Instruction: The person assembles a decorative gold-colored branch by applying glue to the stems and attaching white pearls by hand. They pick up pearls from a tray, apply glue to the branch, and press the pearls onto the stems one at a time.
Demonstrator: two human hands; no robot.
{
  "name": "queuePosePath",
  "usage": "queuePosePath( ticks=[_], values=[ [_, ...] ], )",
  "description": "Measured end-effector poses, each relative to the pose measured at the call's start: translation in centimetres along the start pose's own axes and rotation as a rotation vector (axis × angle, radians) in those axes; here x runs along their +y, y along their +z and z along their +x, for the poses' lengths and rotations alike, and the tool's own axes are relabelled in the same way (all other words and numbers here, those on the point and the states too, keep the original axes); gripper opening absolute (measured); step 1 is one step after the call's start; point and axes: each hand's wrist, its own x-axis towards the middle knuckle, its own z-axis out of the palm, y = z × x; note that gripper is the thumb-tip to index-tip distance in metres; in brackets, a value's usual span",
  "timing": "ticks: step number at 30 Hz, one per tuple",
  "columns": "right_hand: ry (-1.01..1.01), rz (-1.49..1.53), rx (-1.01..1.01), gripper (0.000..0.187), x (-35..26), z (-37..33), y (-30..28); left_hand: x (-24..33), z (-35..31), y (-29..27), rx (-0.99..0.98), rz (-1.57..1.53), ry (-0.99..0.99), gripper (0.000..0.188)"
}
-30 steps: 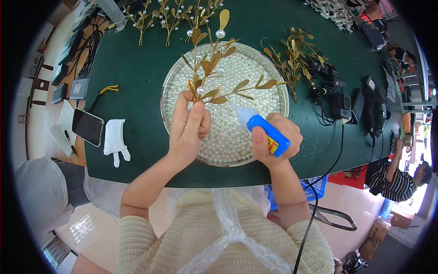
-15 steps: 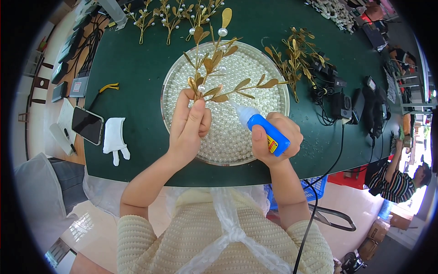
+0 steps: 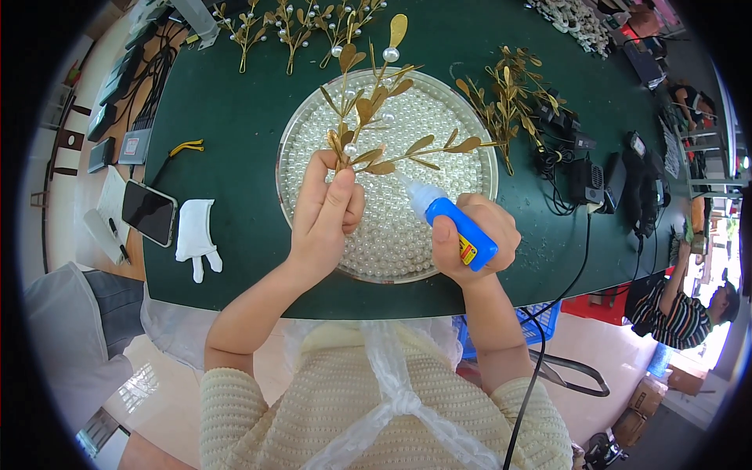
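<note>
Gluing pearls onto a gold sprig

Nearest: right hand wrapped tight around a blue glue bottle, nozzle tip pointing up-left at the sprig. Left hand pinches the stem of a gold leaf sprig, fingers closed on it, sprig held over the tray. Beneath both: round clear tray full of white pearl beads, on a dark green table. Left of tray: white glove, phone. Farther: loose gold sprigs right of tray, finished pearl-tipped sprigs along the far edge.
</note>
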Motion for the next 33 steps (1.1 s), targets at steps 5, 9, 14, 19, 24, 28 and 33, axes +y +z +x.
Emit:
queuePosePath(
  ticks=[5,9,14,19,24,28,33],
  values=[
    [-0.008,0.003,0.033,0.029,0.23,-0.15,0.11,-0.04,-0.01,0.0,0.007,0.004,0.0,0.018],
    [-0.013,-0.01,0.016,0.029,0.19,-0.17,-0.1,-0.02,0.05,0.01,0.014,-0.009,-0.01,0.018],
    [0.002,-0.001,0.002,0.029,0.08,-0.04,0.0,-0.08,0.06,0.01,0.01,-0.008,0.002,0.018],
    [-0.005,0.003,0.009,0.029,0.12,-0.14,0.04,-0.05,0.03,-0.03,0.01,-0.001,0.0,0.018],
    [-0.011,-0.004,-0.002,0.028,0.09,-0.14,-0.01,0.04,-0.02,0.05,0.014,0.005,-0.004,0.018],
    [-0.008,0.006,0.01,0.028,0.24,-0.29,0.05,0.0,0.01,0.01,0.01,0.017,-0.004,0.018],
    [-0.007,0.019,0.017,0.027,0.26,-0.34,0.04,0.05,0.0,0.04,0.008,0.012,-0.013,0.019]
  ],
)
